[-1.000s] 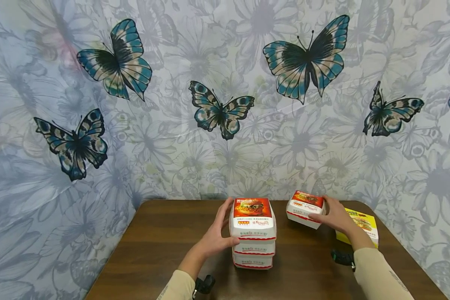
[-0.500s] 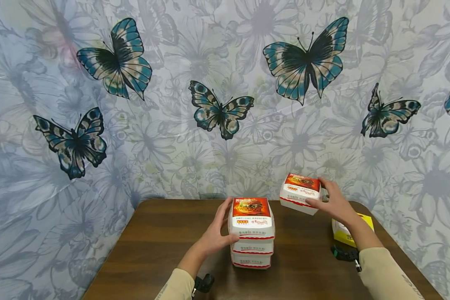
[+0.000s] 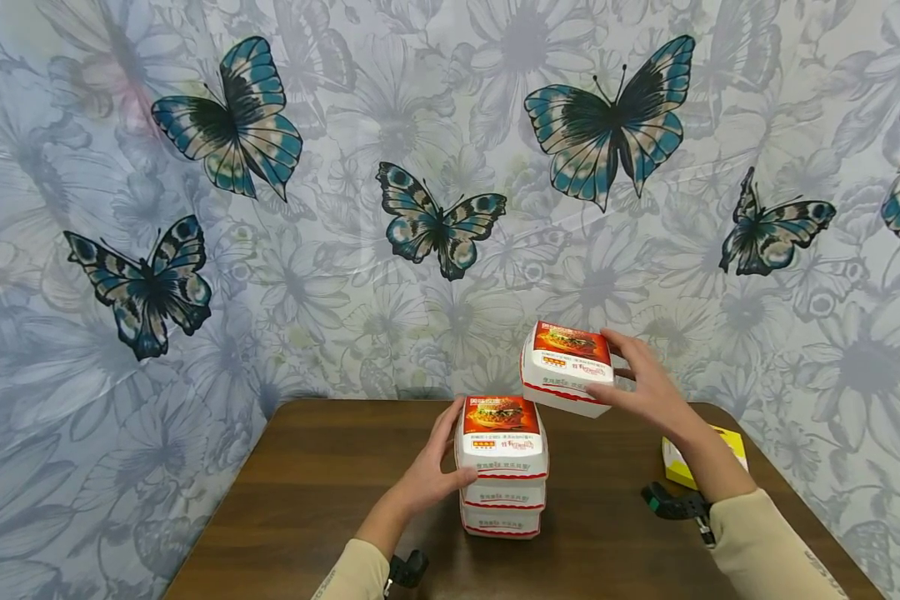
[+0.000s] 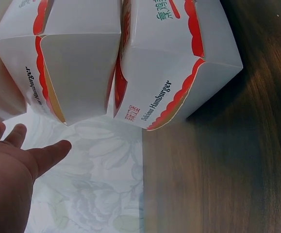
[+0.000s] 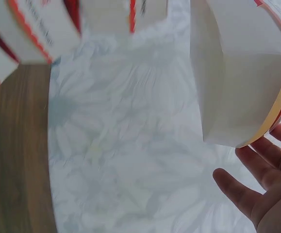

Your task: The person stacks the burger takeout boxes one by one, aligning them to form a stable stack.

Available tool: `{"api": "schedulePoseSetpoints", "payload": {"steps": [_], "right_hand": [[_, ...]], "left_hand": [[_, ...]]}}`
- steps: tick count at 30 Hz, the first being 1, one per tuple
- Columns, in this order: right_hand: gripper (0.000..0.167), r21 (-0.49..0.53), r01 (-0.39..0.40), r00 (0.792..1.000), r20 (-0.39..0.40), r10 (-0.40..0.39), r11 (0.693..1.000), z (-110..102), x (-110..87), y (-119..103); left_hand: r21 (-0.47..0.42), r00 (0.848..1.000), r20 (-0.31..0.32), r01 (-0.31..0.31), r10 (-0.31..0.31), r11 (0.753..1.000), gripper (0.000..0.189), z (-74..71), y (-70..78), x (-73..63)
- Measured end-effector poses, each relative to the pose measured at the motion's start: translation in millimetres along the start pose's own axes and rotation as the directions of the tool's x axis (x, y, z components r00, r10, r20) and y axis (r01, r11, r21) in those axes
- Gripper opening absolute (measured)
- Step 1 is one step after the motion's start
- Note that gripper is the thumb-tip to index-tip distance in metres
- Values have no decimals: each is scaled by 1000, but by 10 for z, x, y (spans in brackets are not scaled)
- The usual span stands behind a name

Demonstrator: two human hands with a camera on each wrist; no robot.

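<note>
Three white-and-red hamburger boxes form a stack, its top box printed with a burger. My left hand lies against the top box's left side in the head view, thumb at the front and straight fingers toward the back. The left wrist view shows those fingers extended beside the lower boxes. In the air just right of and above the stack, my right hand grips another hamburger box by its right side, slightly tilted. Its underside faces the right wrist camera.
A yellow-and-white box lies at the right of the brown wooden table, partly behind the right forearm. A butterfly-patterned wall covering rises right behind the table's back edge. Both wrists carry small black cameras.
My right hand has lifted the hamburger box off the table's right side and carried it left toward the stack. The left hand and the stack stay almost still.
</note>
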State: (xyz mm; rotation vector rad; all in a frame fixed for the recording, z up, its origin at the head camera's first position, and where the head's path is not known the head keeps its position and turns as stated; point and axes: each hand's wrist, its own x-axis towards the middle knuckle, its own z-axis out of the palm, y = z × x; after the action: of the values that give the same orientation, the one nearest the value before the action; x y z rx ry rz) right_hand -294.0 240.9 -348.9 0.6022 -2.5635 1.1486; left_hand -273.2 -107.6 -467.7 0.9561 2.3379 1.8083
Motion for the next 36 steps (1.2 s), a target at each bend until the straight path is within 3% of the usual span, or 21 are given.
{"api": "schedulePoseSetpoints", "payload": {"steps": [14,18,28,36], "right_hand": [[88,19,168,985,23,-168,986,153,20,-314],[89,3,206,978,28,-206,979,219,-2,-379],[92,54,251,966,52,-254,966,392,-30,-456],[90,37,260,963,65,-262,965,466,-33,-491]], "left_hand": [[5,1000,3,-18,18,1000,100,-3,-22,-12],[0,1000,4,5,-5,1000,99,-3,-28,-21],[-30,1000,7,9,-8,1000,98,16,-58,-20],[-37,1000,0,21,-21,999,97,22,-58,-21]]}}
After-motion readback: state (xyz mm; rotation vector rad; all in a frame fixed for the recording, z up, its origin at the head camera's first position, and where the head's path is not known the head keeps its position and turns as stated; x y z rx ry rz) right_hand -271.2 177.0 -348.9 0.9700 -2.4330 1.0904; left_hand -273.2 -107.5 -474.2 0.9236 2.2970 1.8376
